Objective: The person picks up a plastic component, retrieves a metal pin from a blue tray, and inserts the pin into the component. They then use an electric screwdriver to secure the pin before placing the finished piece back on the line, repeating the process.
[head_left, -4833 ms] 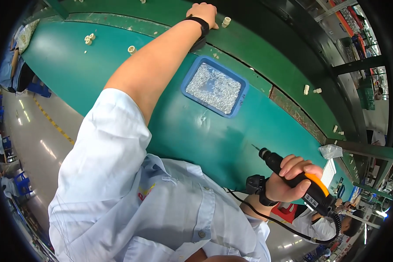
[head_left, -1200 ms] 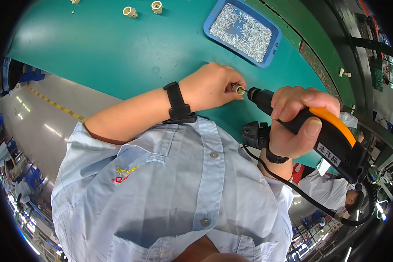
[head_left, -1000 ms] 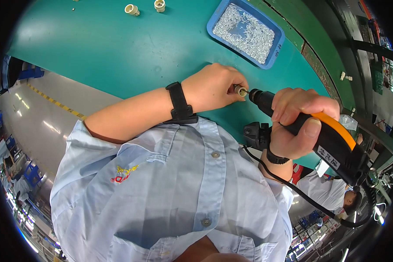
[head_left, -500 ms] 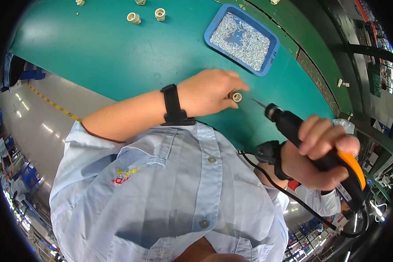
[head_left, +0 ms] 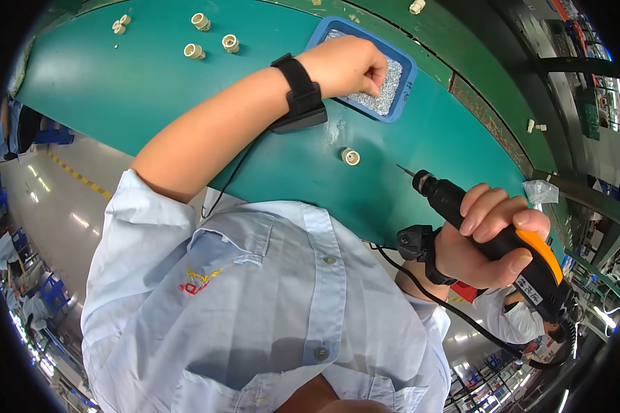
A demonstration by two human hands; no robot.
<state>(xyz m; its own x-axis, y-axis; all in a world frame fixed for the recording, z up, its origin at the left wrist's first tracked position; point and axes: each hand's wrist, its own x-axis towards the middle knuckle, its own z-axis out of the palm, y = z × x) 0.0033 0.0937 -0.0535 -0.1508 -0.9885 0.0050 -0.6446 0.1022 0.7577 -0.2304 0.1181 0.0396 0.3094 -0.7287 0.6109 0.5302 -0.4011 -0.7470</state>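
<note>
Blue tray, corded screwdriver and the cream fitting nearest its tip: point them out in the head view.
Blue tray [head_left: 408, 82]: head view, on its right-hand rim.
Corded screwdriver [head_left: 450, 201]: head view, on its black barrel ahead of the hand [head_left: 492, 241].
Cream fitting [head_left: 350, 157]: head view, on its round open end.

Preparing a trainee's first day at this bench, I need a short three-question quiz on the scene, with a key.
1. Which thing is the person's left grip over?
A) A clear plastic bag
B) A blue rectangular plastic tray of small, thin silver pieces
C) A white paper carton

2. What does the person's right grip hold?

3. True or false: the cream, cup-shaped fitting between the tray and the person's pale-blue cloth shirt rests on the green flat bench, held by neither grip.

Key:
1. B
2. A black-and-orange, corded power screwdriver
3. True
</note>
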